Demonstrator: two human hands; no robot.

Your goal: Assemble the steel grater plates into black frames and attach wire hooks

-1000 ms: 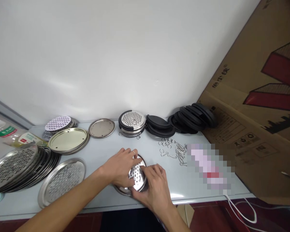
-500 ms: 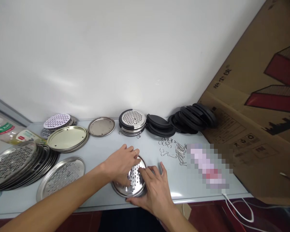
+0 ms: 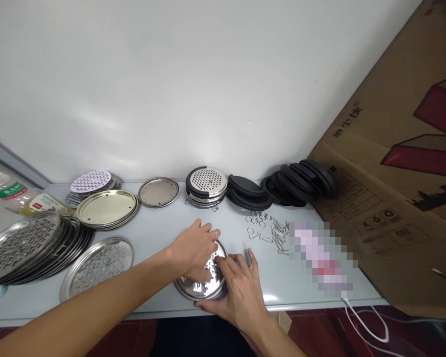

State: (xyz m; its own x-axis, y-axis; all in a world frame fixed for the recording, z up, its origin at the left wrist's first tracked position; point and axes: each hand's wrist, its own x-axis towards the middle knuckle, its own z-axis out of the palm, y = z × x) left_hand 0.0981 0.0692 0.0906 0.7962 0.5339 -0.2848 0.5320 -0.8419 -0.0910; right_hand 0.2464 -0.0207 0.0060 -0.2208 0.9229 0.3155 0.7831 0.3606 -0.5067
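A round shiny metal grater plate (image 3: 196, 290) lies near the table's front edge, partly covered by both hands. My left hand (image 3: 196, 252), with a ring on one finger, reaches over its top. The fingers are curled at the far rim and the thumb lies on the perforated middle. My right hand (image 3: 241, 290) grips the plate's right side, thumb at the near rim and fingers bent over the surface. Another grater plate (image 3: 100, 265) lies flat to the left, beside a fanned stack of grater plates (image 3: 20, 243).
Along the wall stand pale gold lids (image 3: 106, 207), a silver lid (image 3: 159, 192), assembled graters (image 3: 208, 181) and black round parts (image 3: 301, 182). Small metal rings and hooks (image 3: 260, 218) lie at centre right. A cardboard box (image 3: 386, 198) borders the right; a bottle (image 3: 11, 193) stands left.
The view has shifted slightly. My left hand's thumb has moved a little across the grater plate, while my right hand keeps its grip on the rim.
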